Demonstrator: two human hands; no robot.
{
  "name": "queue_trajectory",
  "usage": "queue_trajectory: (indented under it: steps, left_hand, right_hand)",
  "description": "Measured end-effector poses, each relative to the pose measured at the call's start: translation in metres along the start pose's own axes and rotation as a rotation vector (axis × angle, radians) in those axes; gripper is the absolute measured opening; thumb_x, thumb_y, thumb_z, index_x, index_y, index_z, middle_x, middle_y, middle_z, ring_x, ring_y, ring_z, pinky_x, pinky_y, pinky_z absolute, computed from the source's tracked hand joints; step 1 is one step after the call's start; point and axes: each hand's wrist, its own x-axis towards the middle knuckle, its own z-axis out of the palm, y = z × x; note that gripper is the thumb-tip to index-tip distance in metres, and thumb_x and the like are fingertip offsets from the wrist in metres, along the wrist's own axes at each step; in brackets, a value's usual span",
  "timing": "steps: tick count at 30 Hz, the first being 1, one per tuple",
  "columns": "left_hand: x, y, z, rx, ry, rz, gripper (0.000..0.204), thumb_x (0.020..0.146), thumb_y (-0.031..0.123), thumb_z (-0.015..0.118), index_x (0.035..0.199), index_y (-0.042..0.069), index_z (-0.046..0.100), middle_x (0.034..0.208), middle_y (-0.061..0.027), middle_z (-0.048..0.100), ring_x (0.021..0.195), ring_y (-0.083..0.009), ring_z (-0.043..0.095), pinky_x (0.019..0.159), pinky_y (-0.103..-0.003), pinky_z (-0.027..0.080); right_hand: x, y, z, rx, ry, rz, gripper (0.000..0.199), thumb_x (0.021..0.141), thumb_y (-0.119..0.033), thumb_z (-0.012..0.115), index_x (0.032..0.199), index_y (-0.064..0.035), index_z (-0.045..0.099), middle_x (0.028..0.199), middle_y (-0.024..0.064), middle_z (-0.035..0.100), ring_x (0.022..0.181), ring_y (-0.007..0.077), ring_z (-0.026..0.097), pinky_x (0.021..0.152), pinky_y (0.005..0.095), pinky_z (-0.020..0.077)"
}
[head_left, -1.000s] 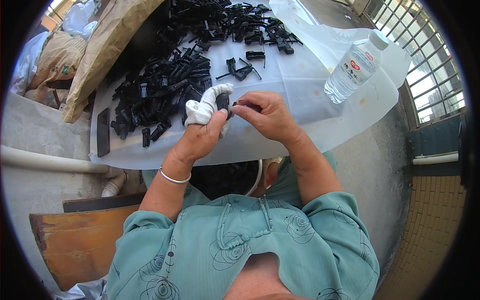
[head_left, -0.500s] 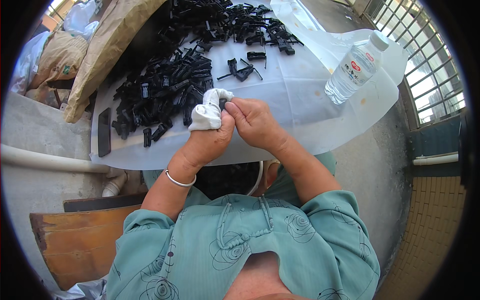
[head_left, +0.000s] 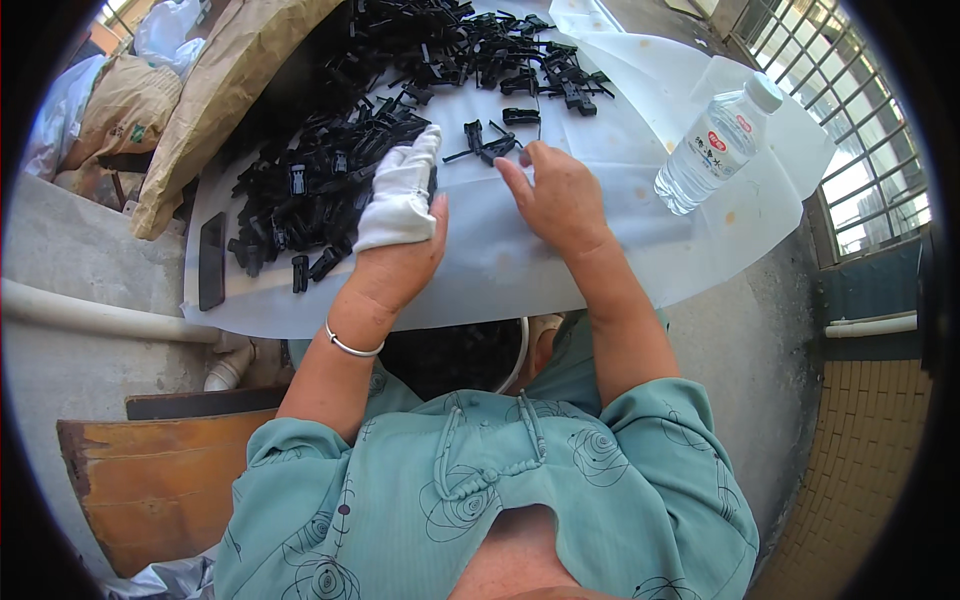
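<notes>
My left hand (head_left: 400,205), its fingers in a white cloth glove and its thumb bare, is at the right edge of a heap of small black plastic parts (head_left: 320,180). A dark piece (head_left: 433,184), probably one of these parts, shows in part between the gloved fingers and the thumb. My right hand (head_left: 560,200) is bare and holds nothing, thumb and forefinger apart. Just beyond its fingertips lie a few loose black parts (head_left: 492,146) with thin sticking-out stems, and another black part (head_left: 520,117) sits a little farther off.
White plastic sheeting (head_left: 620,235) covers the table. A water bottle (head_left: 712,145) stands at the right, and a dark phone (head_left: 212,262) lies at the left edge. Brown paper (head_left: 215,105) rises at the far left. Below the table edge is a round container (head_left: 522,350) with dark contents.
My hands were together, fingers closed around a dark piece. Now they are apart: my right hand has moved right and opened, and the gloved fingers of my left hand have straightened.
</notes>
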Motion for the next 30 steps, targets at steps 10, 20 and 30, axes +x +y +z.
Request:
queue_trajectory:
  steps: [10, 20, 30]
  left_hand:
    - [-0.021, -0.001, 0.015, -0.308, 0.047, -0.104, 0.021, 0.079, 0.003, 0.062, 0.099, 0.001, 0.057, 0.099, -0.0113, 0.056, 0.072, -0.0147, 0.054, 0.061, -0.024, 0.045]
    - [-0.012, 0.022, 0.01, -1.145, -0.159, -0.61, 0.028, 0.089, 0.009, 0.05, 0.115, 0.003, 0.044, 0.086, -0.0016, 0.054, 0.063, -0.0059, 0.05, 0.051, -0.02, 0.044]
    - [-0.012, 0.024, -0.001, -1.116, -0.261, -0.663, 0.025, 0.085, 0.005, 0.052, 0.109, 0.001, 0.048, 0.088, -0.002, 0.055, 0.065, -0.004, 0.049, 0.056, -0.02, 0.046]
  right_hand:
    - [-0.009, -0.002, -0.003, 0.129, 0.009, 0.223, 0.016, 0.076, -0.015, 0.055, 0.07, 0.0005, 0.056, 0.057, 0.0102, 0.053, 0.051, 0.0177, 0.05, 0.05, 0.0321, 0.041]
    - [-0.027, -0.025, 0.0, 0.308, 0.175, -0.272, 0.026, 0.08, -0.018, 0.065, 0.068, 0.0002, 0.051, 0.055, 0.0077, 0.046, 0.048, 0.0138, 0.041, 0.046, 0.0276, 0.0359]
    - [-0.022, -0.021, -0.01, 0.59, -0.17, 0.052, 0.025, 0.088, -0.02, 0.055, 0.073, 0.0005, 0.054, 0.06, 0.0095, 0.05, 0.051, 0.0167, 0.046, 0.051, 0.0295, 0.0392]
